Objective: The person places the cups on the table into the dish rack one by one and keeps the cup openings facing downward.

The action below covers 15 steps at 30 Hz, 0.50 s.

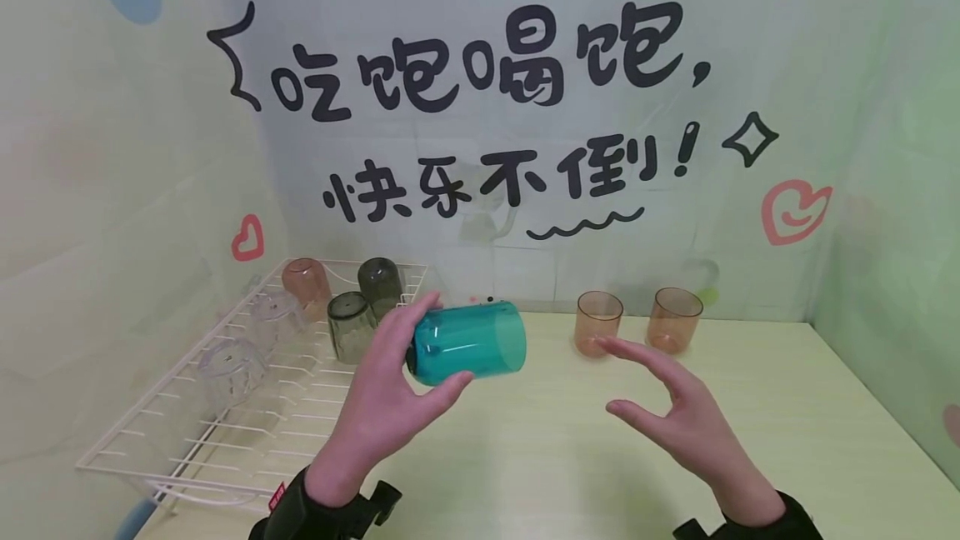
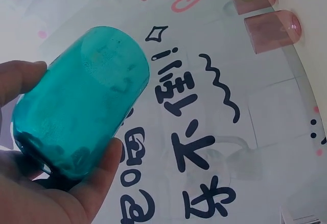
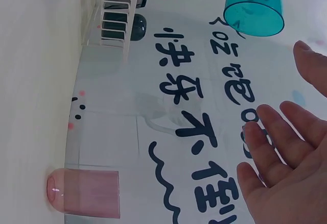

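Observation:
A teal glass cup lies sideways in the air, its mouth toward the right. My left hand grips it near the base, thumb below and fingers over the top and behind. In the left wrist view the same teal cup sits between thumb and fingers. To its right, my right hand hovers with thumb and fingers spread apart, holding nothing. The right wrist view shows that hand with fingers extended, apart from the cup. Behind it, two amber glass cups stand upright on the table.
A white wire rack stands on the left of the pale table. On it are two dark grey cups, an amber cup and two clear cups. A cloth with printed lettering hangs behind.

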Tool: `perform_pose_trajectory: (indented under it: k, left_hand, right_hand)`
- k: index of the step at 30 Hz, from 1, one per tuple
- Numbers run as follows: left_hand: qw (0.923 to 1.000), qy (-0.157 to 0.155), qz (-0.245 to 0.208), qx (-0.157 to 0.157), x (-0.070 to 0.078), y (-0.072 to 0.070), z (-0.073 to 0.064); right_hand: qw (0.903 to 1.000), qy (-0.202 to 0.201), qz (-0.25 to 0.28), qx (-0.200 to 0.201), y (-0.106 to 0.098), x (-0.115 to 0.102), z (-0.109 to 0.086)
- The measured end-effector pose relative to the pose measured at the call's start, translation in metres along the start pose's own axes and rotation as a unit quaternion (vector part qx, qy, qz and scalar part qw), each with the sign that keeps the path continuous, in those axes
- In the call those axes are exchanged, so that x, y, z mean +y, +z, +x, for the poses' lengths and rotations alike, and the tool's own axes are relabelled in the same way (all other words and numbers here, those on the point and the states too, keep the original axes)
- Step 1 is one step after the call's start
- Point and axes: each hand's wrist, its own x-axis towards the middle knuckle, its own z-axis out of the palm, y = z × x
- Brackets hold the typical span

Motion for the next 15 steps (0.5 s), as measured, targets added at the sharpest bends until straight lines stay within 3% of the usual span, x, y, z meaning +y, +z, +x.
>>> perform_pose_trajectory:
  k: [7, 15]
  left_hand:
    - [0.9996, -0.005, 0.029, -0.004, -0.004, -0.012, 0.003]
    - [0.9988, -0.009, 0.048, -0.005, -0.008, -0.024, 0.005]
  right_hand:
    - [0.9998, 0.014, -0.017, -0.005, -0.002, 0.02, -0.008]
    - [0.9957, 0.076, -0.046, -0.026, -0.006, 0.046, -0.018]
